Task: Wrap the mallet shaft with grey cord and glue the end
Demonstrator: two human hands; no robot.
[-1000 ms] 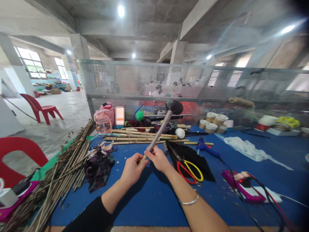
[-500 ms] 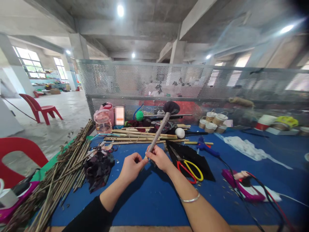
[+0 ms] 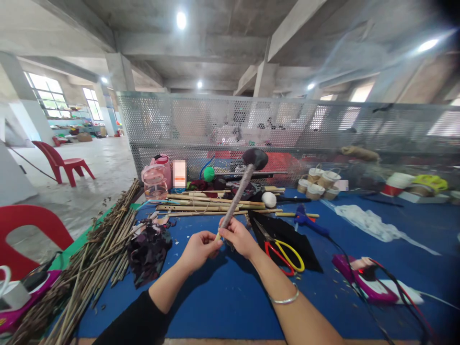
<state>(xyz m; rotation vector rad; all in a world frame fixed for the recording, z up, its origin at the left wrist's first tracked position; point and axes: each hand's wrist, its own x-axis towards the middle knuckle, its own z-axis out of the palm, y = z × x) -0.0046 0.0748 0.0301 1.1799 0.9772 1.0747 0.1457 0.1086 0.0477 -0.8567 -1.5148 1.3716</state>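
Both hands hold the lower end of a wrapped stick [image 3: 237, 197], which tilts up and away to the right. It is bound in greyish material and carries a dark rounded head [image 3: 255, 158] at its far end. My left hand [image 3: 200, 250] pinches the bare, pale tip at the bottom. Just above it, my right hand [image 3: 238, 238] is closed around the wrapped part. Right of my hands, scissors [image 3: 283, 256] with one red and one yellow handle lie on a black cloth [image 3: 305, 244]. A crumpled dark patterned fabric [image 3: 149, 251] lies to the left.
Bundled dry stems [image 3: 104, 244] cover the table's left side. Bamboo sticks [image 3: 208, 206], a white ball [image 3: 269, 200] and a green ball [image 3: 209, 174] lie toward the back. At right are a blue glue gun [image 3: 307, 220], its cord and a purple-and-white power strip [image 3: 377, 282]. A perforated metal screen [image 3: 201, 117] stands behind.
The dark head has turned slightly, showing a smoother, rounder side. Both hands keep hold of the stick's lower end, with the pale tip now showing more. The view has shifted slightly.
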